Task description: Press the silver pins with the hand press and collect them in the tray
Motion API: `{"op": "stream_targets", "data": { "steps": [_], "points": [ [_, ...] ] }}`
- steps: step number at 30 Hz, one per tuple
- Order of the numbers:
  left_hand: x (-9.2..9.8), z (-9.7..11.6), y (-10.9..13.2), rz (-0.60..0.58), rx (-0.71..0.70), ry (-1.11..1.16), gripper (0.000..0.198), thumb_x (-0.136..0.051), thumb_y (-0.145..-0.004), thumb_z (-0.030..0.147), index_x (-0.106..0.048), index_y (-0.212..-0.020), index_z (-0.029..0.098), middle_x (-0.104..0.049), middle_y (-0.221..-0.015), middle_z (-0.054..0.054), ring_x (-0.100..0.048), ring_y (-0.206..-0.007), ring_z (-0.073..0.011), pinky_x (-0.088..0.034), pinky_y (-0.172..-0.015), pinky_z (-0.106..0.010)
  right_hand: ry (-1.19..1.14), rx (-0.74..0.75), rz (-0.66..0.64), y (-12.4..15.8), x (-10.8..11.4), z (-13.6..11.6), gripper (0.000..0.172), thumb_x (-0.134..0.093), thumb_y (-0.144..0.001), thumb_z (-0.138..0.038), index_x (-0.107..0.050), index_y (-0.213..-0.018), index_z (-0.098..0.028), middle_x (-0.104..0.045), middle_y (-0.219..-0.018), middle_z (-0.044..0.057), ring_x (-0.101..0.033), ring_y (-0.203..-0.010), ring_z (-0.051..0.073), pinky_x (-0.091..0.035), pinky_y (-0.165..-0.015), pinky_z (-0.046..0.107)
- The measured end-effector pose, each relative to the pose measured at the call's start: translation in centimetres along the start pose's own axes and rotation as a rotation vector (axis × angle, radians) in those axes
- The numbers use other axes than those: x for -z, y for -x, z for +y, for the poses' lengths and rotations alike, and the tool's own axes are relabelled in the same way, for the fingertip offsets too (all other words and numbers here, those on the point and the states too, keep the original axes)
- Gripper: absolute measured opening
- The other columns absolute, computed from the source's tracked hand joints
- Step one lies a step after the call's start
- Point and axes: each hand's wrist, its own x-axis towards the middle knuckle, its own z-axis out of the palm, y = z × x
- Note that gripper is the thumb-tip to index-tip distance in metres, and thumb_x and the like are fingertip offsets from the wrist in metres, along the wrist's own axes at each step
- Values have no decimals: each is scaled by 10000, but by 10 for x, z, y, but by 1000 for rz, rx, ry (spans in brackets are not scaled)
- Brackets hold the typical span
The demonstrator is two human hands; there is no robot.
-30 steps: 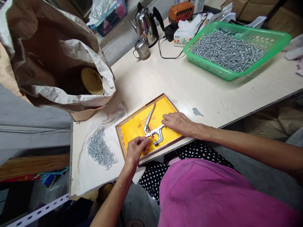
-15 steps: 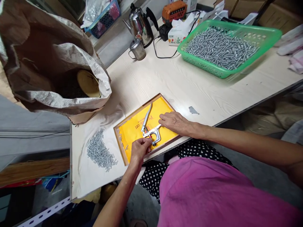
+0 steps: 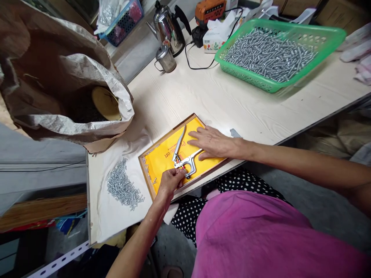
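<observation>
Snap fastener pliers (image 3: 189, 160) with silver handles, a dark spring and a red part near the jaws lie on a yellow sheet in a shallow cardboard tray (image 3: 165, 137). My left hand (image 3: 171, 181) pinches thumb and fingers together right at the jaws; whatever is between the fingertips is too small to tell. Over the right part of the tray, my right hand (image 3: 216, 143) is open with fingers spread, above the end of the lower handle. Several small metal pins (image 3: 146, 165) lie along the tray's left edge.
Left of the tray is a heap of small metal pins (image 3: 123, 187) on white cloth. A large paper sack (image 3: 110, 133) stands behind it. At the back are a steel kettle (image 3: 169, 29), a small metal jug (image 3: 166, 60) and a green basket (image 3: 246, 77) full of metal pins.
My right hand has opened from bent fingers near the handle's end to spread fingers, shifting slightly up. My left hand stays at the pliers' jaws.
</observation>
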Motion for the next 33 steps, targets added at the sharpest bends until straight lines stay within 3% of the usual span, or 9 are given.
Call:
{"op": "stream_targets", "data": {
  "steps": [2,4,9,15,21,25,28,30,33],
  "points": [
    [-1,-1,1,12,-3,17,619,-840,-456,721,-614,-583,159,-466,-400,43,-348,-384,-59,-206,-438,-222,42,28,2,-11,4,14,800,-766,-796,-561,-507,-1431,-149,-412,-1547,192,-383,-1348,409,-384,-1022,513],
    [-1,-2,3,26,-8,25,626,-839,-454,728,-619,-589,157,-465,-403,44,-340,-390,-57,-205,-441,-222,73,52,-64,-23,5,26,912,-773,-763,-600,-457,-1483,-138,-376,-1575,191,-285,-1428,444,-325,-1105,566],
    [-1,-6,3,36,-16,21,625,-837,-477,734,-621,-596,159,-470,-410,42,-339,-398,-60,-211,-442,-223,106,118,-131,-39,0,39,949,-740,-738,-679,-461,-1472,-145,-509,-1437,167,-343,-1405,406,-300,-1151,553],
    [-1,-10,1,41,-25,19,627,-828,-497,743,-571,-556,173,-462,-413,44,-325,-398,-54,-207,-439,-223,72,171,-157,-43,-5,46,1016,-718,-760,-668,-358,-1555,-148,-342,-1598,169,-207,-1483,432,-229,-1178,570],
    [-2,-8,3,46,-10,24,603,-831,-507,719,-606,-589,165,-471,-421,42,-328,-406,-59,-211,-450,-224,40,150,-144,-46,1,38,824,-739,-789,-594,-499,-1427,-131,-548,-1348,145,-445,-1256,343,-303,-1113,560],
    [-1,-9,2,52,-10,16,587,-816,-535,715,-609,-596,170,-477,-438,39,-338,-417,-68,-220,-463,-230,51,137,-170,-40,8,32,664,-754,-796,-578,-622,-1261,-123,-587,-1203,122,-472,-1134,312,-325,-1066,535],
    [2,-11,6,62,-33,-87,560,-739,-662,716,-603,-595,177,-488,-466,24,-372,-437,-91,-267,-473,-244,53,121,-185,-34,11,28,534,-729,-843,-541,-665,-1161,-117,-599,-1142,117,-479,-1080,292,-347,-1016,504],
    [1,-11,11,176,-151,-256,504,-673,-788,655,-640,-653,171,-568,-575,-17,-482,-512,-132,-370,-524,-266,45,115,-160,-30,10,25,476,-714,-868,-520,-674,-1115,-116,-608,-1107,115,-480,-1048,278,-372,-956,452],
    [-6,-8,13,408,-478,-552,334,-638,-904,491,-712,-940,168,-685,-930,-97,-650,-834,-233,-525,-755,-352,33,103,-116,-23,8,19,432,-696,-893,-496,-667,-1099,-117,-613,-1075,115,-475,-1018,264,-386,-862,385]
  ]
}}
